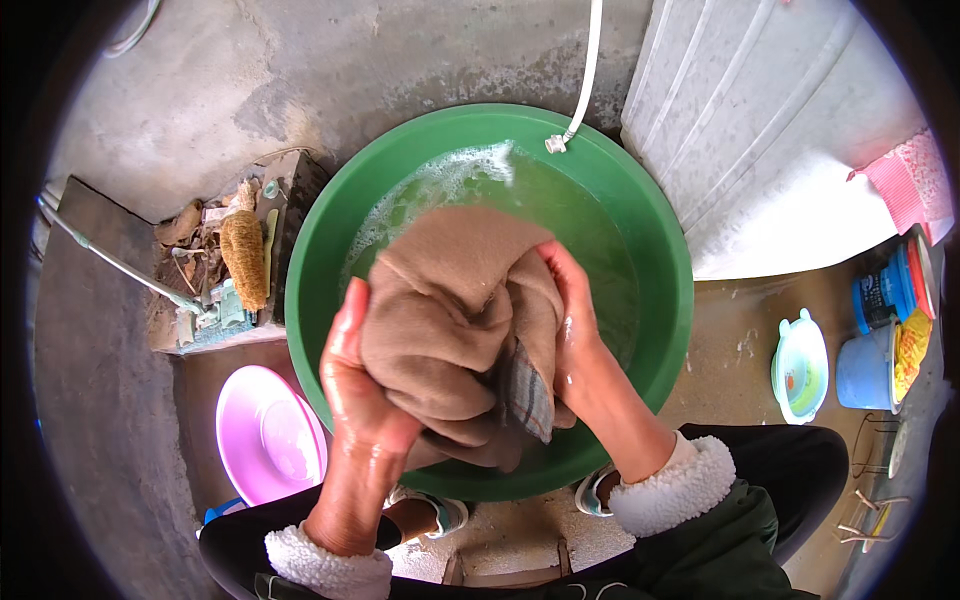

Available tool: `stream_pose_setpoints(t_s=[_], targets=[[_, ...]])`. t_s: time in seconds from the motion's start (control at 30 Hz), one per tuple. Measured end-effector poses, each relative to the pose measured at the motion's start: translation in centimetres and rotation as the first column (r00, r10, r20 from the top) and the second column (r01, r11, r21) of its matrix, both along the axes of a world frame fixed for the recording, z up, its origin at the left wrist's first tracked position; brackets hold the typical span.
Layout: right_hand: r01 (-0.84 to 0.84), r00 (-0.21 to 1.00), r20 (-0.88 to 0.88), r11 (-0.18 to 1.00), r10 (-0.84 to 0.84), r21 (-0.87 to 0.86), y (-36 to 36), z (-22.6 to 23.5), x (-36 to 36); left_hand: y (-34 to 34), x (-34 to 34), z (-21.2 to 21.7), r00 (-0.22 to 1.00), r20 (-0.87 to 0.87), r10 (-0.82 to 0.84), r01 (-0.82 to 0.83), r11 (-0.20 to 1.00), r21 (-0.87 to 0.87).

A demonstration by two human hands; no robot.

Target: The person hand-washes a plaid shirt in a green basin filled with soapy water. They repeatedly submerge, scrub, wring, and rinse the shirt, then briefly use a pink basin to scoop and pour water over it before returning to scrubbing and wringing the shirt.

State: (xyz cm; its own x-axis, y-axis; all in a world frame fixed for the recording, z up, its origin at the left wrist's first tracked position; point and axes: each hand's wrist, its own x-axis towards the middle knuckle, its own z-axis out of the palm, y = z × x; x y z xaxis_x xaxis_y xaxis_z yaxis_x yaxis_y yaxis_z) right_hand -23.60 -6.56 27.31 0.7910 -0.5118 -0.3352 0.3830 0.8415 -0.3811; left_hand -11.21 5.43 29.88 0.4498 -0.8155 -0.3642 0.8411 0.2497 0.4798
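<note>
A bunched brown cloth garment (450, 310) with a grey plaid patch showing at its lower right is held up between both hands. Below it stands a large round green tub (655, 260) with soapy, greenish water (590, 220) and white foam along the far left side. My left hand (365, 380) grips the garment's left side, thumb up and fingers tucked beneath it. On the opposite side my right hand (575, 325) is closed on the cloth, its fingers partly hidden in the folds. Both hands look wet.
A white hose (590, 60) hangs over the tub's far rim. At left are a pink basin (262, 435) and a ledge with a loofah (243, 258). A white ribbed panel (760, 140) stands at right, near a pale green basin (800, 365) and a blue bucket (866, 365).
</note>
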Motion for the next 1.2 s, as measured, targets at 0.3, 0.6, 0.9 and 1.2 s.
stream_pose_setpoints(t_s=[0.3, 0.6, 0.9, 1.2], targets=[[-0.771, 0.258, -0.863, 0.445, -0.435, -0.455, -7.5, -18.9, -1.0, -3.8, 7.8, -19.1, 0.073, 0.689, -0.722, -0.195, 0.667, 0.719], [-0.789, 0.434, -0.489, -0.058, -0.757, -0.611, -4.2, -25.0, 4.1, -6.5, 3.0, -28.0, -0.057, 0.769, -0.637, -0.419, 0.714, 0.561], [-0.785, 0.483, -0.699, 0.094, -0.527, -0.613, -7.8, -34.5, 8.0, -7.5, 5.9, -37.9, -0.487, 0.606, -0.63, -0.529, 0.764, 0.369], [-0.752, 0.345, -0.842, 0.415, -0.414, -0.513, -15.1, -27.0, 9.5, -11.0, 10.6, -35.5, 0.349, 0.478, -0.806, -0.193, 0.437, 0.879]])
